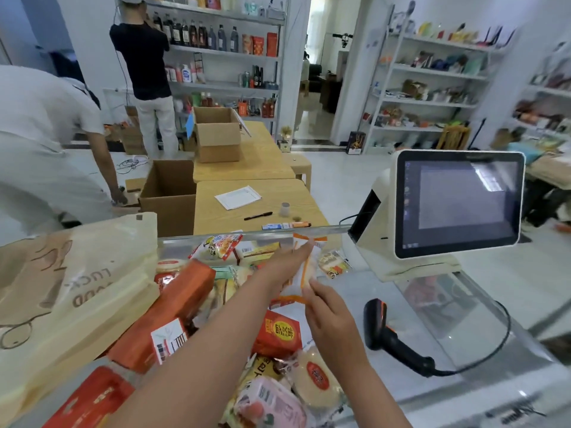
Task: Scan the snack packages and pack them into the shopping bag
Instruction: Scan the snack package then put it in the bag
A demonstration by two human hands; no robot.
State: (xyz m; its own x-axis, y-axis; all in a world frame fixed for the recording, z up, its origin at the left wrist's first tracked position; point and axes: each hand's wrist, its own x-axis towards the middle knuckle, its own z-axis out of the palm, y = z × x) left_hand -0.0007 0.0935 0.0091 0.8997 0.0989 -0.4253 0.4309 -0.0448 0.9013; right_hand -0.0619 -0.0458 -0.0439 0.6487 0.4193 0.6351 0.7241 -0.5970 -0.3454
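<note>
Orange and white, the snack packet (307, 264) sits in both our hands above the glass counter (482, 307). Our left hand (285, 267) reaches out flat-ish under the packet, with the fingers pressed along its side. Our right hand (329, 313) pinches the near end of it between the fingertips.

Under our arms lies a big pile of snacks — a long orange box (173, 310), a red box (279, 333) with a yellow circle, a round cake in clear wrap (318, 376) and a pink pack (275, 406) near the front edge.

At the left edge of the counter leans the cream shopping bag (77, 288), and the orange box touches it. The black scanner (389, 335) lies on the glass to the right of our hands, well apart from the packet. Behind it, at the back right, stands the white till screen (457, 205) — dark, tilted up.
</note>
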